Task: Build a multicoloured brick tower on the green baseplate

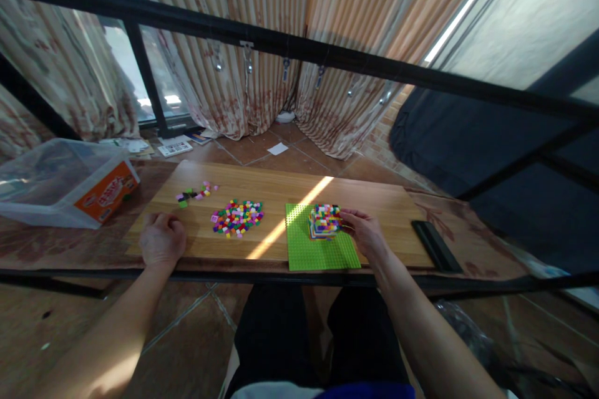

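Note:
A block structure of many small coloured bricks (324, 222) stands on the green baseplate (299, 252), right of the middle of the wooden board. My right hand (362, 229) is at the structure's right side, thumb and fingers brought together at its edge; whether a brick is between them is too small to tell. My left hand (163, 238) rests curled on the board's left part, its fingers folded under. Between the hands lies a loose pile of coloured bricks (238, 218), and a smaller scatter of bricks (196, 193) lies behind it to the left.
A clear plastic bin with an orange label (107, 193) stands at the far left. On the right lies a dark oblong object (436, 245). A black metal bar (281, 40) crosses above the wooden board (262, 181). Curtains hang behind.

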The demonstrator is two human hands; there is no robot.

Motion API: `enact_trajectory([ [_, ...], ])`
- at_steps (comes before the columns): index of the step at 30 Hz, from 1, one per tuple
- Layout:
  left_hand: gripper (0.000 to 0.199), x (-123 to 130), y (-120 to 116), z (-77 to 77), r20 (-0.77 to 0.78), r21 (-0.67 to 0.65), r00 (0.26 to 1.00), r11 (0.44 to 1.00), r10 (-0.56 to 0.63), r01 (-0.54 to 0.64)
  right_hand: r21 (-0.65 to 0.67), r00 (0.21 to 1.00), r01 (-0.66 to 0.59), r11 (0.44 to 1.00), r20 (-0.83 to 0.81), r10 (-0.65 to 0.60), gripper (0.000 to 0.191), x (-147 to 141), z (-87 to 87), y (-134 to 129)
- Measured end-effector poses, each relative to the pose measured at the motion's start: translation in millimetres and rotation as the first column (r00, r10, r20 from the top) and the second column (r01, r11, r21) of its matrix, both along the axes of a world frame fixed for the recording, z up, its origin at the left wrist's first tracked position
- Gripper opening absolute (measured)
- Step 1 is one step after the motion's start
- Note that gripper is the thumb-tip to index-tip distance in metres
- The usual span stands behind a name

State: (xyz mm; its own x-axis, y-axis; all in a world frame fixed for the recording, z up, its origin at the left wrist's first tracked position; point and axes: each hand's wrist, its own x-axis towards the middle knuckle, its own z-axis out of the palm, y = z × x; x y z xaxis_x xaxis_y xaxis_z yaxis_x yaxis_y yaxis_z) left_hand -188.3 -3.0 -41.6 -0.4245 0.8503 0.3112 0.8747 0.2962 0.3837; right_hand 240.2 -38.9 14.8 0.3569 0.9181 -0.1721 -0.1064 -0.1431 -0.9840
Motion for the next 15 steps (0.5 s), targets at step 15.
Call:
enact_trajectory([
  [15, 0.026, -1.1, 1.0, -2.0, -0.017, 0.059, 1.0, 0.998, -0.013, 0.014, -0.087, 0.998, -0.057, 0.995, -0.02, 0.055, 0.021, 6.2, -1.4, 5.0],
])
